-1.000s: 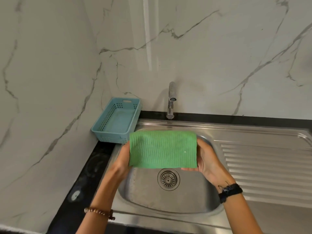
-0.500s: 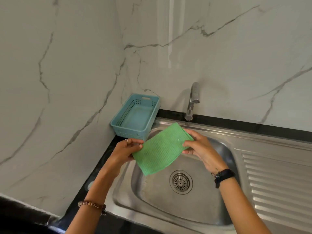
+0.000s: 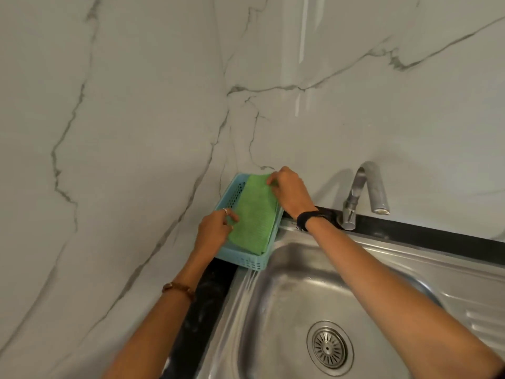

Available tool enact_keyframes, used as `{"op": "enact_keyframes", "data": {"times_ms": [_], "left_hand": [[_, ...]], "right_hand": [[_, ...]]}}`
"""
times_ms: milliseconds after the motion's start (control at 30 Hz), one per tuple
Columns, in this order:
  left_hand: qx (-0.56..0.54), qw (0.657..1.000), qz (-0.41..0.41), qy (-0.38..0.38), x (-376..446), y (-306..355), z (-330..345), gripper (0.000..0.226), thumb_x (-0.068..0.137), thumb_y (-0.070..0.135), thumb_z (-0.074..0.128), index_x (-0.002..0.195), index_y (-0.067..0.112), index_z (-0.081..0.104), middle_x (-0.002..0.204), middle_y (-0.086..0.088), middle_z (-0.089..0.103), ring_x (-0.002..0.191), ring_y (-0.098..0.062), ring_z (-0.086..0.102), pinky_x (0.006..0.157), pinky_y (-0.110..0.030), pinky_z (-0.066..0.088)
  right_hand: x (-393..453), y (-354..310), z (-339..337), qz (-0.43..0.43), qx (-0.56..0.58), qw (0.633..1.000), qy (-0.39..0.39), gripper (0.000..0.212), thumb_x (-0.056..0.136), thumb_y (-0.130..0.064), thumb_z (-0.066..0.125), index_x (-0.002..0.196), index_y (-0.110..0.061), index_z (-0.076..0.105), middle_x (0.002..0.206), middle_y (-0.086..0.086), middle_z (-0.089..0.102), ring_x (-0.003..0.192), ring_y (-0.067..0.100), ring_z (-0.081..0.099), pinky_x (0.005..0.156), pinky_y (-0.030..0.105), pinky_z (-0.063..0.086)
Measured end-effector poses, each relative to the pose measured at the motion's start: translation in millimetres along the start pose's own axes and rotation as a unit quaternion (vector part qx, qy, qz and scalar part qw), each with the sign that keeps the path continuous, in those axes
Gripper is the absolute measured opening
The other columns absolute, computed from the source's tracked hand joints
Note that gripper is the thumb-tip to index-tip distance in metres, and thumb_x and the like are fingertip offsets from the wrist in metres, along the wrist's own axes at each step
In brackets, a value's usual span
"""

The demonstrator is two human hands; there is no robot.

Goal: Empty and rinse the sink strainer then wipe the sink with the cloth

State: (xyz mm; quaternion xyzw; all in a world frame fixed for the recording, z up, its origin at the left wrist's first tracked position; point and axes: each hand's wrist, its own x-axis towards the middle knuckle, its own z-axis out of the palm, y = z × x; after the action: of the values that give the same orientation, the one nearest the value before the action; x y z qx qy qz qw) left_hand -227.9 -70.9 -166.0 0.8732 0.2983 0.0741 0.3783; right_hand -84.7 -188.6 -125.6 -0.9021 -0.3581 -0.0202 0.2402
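Right hand (image 3: pixel 290 191) pinching far corner of green cloth (image 3: pixel 252 214); left hand (image 3: pixel 214 231) pinching cloth's near left edge, ring on finger. Cloth lying folded inside blue basket (image 3: pixel 246 260), filling most of it. Basket sits in wall corner, just left of sink (image 3: pixel 287 302), on black counter (image 3: pixel 203 302). Strainer (image 3: pixel 329 347) seated in sink drain, well right of basket. Tap (image 3: pixel 363 192) right of basket, behind sink.
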Motion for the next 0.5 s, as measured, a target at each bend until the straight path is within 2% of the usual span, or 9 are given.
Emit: {"op": "enact_keyframes", "data": {"times_ms": [67, 133, 200, 233, 333, 400, 500], "left_hand": [[0.046, 0.999, -0.027, -0.01, -9, -1, 19, 0.031, 0.084, -0.001, 0.05, 0.104, 0.016, 0.065, 0.097, -0.014, 0.064, 0.097, -0.03, 0.061, 0.074, -0.029, 0.042], [0.097, 0.994, -0.037, -0.018, -22, -2, 35, 0.031, 0.09, 0.003, 0.044, 0.113, 0.014, 0.061, 0.119, -0.018, 0.058, 0.109, -0.032, 0.056, 0.087, -0.033, 0.043], [0.155, 0.986, -0.046, -0.024, -33, 0, 42, 0.031, 0.094, 0.009, 0.037, 0.119, 0.011, 0.056, 0.128, -0.02, 0.048, 0.114, -0.035, 0.052, 0.093, -0.038, 0.041], [0.186, 0.981, -0.051, -0.03, -35, 3, 43, 0.032, 0.095, 0.011, 0.035, 0.121, 0.011, 0.053, 0.13, -0.02, 0.043, 0.114, -0.036, 0.051, 0.094, -0.04, 0.041], [0.276, 0.958, -0.055, -0.055, -34, 22, 37, 0.034, 0.095, 0.014, 0.034, 0.126, 0.011, 0.048, 0.134, -0.019, 0.039, 0.118, -0.035, 0.048, 0.095, -0.041, 0.041], [0.284, 0.958, -0.043, -0.016, -29, 38, 30, 0.03, 0.094, 0.014, 0.038, 0.12, 0.009, 0.053, 0.13, -0.018, 0.045, 0.118, -0.032, 0.048, 0.092, -0.04, 0.043], [0.229, 0.968, 0.015, 0.099, -30, 62, 19, 0.023, 0.092, 0.014, 0.045, 0.109, 0.006, 0.059, 0.116, -0.014, 0.056, 0.107, -0.029, 0.053, 0.082, -0.038, 0.044]], "right_hand": [[-7, 4, 11, -0.012, -0.068, 0.997, -0.038, 0.026, 0.091, 0.002, 0.04, 0.108, 0.0, 0.061, 0.115, 0.02, 0.051, 0.097, 0.038, 0.058, 0.081, 0.041, 0.046], [-15, 5, 24, -0.034, -0.123, 0.988, -0.087, 0.026, 0.092, 0.003, 0.04, 0.114, 0.004, 0.054, 0.12, 0.021, 0.045, 0.097, 0.039, 0.059, 0.079, 0.043, 0.046], [-19, 2, 31, -0.051, -0.149, 0.979, -0.131, 0.035, 0.093, 0.003, 0.037, 0.126, 0.003, 0.044, 0.12, 0.025, 0.039, 0.098, 0.039, 0.059, 0.077, 0.044, 0.045], [-20, 0, 32, -0.063, -0.161, 0.974, -0.147, 0.037, 0.093, 0.002, 0.036, 0.129, 0.003, 0.041, 0.121, 0.027, 0.037, 0.099, 0.039, 0.06, 0.075, 0.043, 0.045], [-13, -4, 21, -0.106, -0.221, 0.956, -0.161, 0.03, 0.093, 0.003, 0.038, 0.119, 0.001, 0.052, 0.137, 0.023, 0.037, 0.103, 0.037, 0.06, 0.078, 0.043, 0.047], [-8, -6, 9, -0.119, -0.228, 0.956, -0.141, 0.031, 0.091, 0.005, 0.039, 0.117, 0.0, 0.054, 0.131, 0.021, 0.044, 0.104, 0.037, 0.06, 0.081, 0.043, 0.048], [-12, -13, -11, -0.146, -0.17, 0.973, -0.06, 0.034, 0.088, 0.004, 0.043, 0.119, -0.005, 0.054, 0.12, 0.014, 0.053, 0.099, 0.034, 0.061, 0.074, 0.042, 0.049]]}}
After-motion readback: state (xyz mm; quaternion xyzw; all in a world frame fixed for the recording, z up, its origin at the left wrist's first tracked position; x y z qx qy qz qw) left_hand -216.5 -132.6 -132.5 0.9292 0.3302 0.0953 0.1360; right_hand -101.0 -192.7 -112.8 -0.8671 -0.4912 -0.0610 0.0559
